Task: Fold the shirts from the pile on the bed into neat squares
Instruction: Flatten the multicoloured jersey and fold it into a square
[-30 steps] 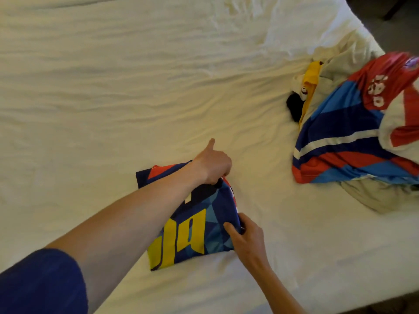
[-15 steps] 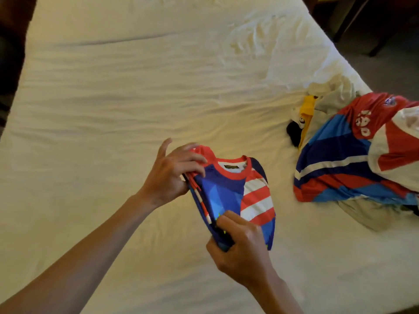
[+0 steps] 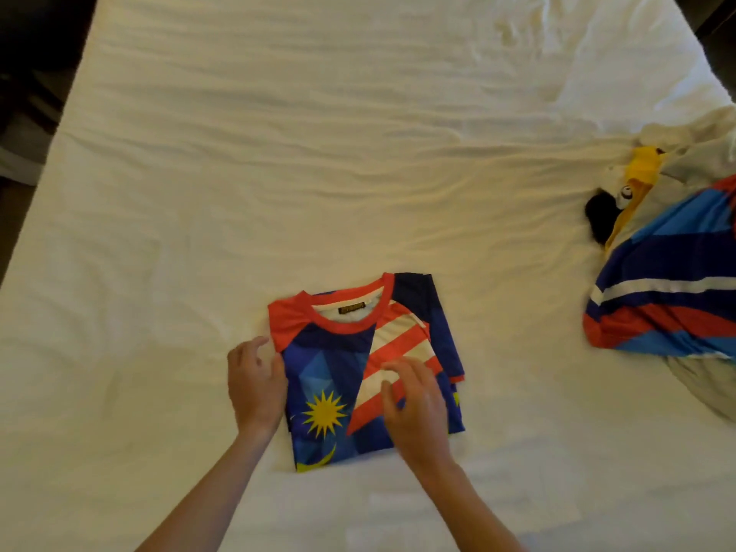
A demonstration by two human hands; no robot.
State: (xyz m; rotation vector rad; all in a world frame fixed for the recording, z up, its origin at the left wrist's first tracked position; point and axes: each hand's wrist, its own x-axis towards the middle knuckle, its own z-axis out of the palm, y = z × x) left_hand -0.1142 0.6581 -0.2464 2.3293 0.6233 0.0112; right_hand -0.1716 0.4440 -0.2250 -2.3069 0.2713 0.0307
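A folded blue shirt (image 3: 338, 372) with a red collar, red and white stripes and a yellow sun lies flat, front up, on the white bed (image 3: 318, 153). My left hand (image 3: 255, 384) rests at the shirt's left edge with relaxed fingers touching it. Over the shirt's right half is my right hand (image 3: 414, 408), its fingers spread and loosely bent on the stripes, gripping nothing. A pile of unfolded shirts (image 3: 669, 296), blue, red, white and yellow, sits at the right edge of the bed.
The bed sheet is wrinkled and stretches far beyond the folded shirt. Dark floor (image 3: 24, 113) shows past the bed's left side and at the top right corner.
The shirt was back side up, then lifted and turned in both hands. Now it lies front up on the bed and both hands have let go and rest on it.
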